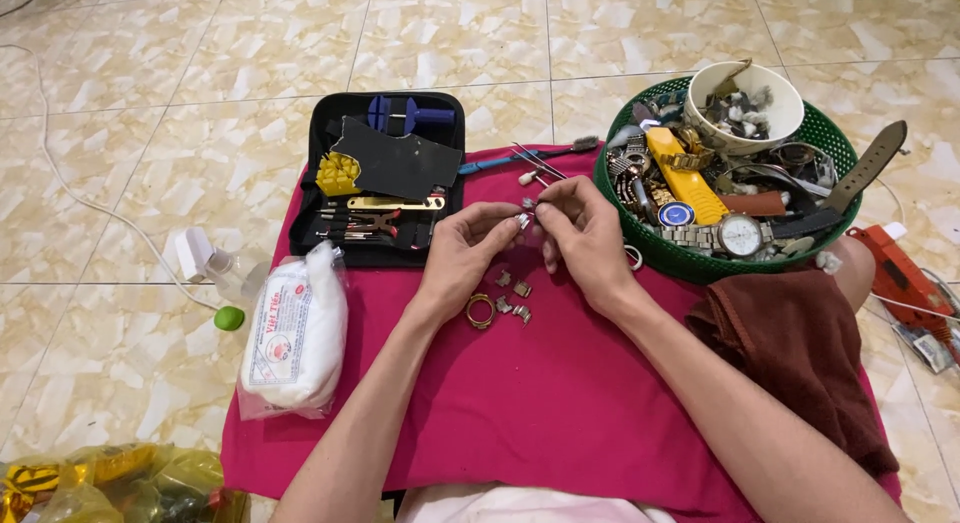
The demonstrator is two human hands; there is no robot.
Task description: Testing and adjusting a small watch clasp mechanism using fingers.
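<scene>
Link, a small silver metal piece, is being pinched between the fingertips of both the left hand and right hand, just above the pink cloth. Four more loose links and one gold ring are lying below the hands, apparently already separated. One green basket is sitting near the right hand, holding many more watch parts.

Both hands pinch, apparently, a link.

Left hand and right hand, fingertips pinched together
</scene>
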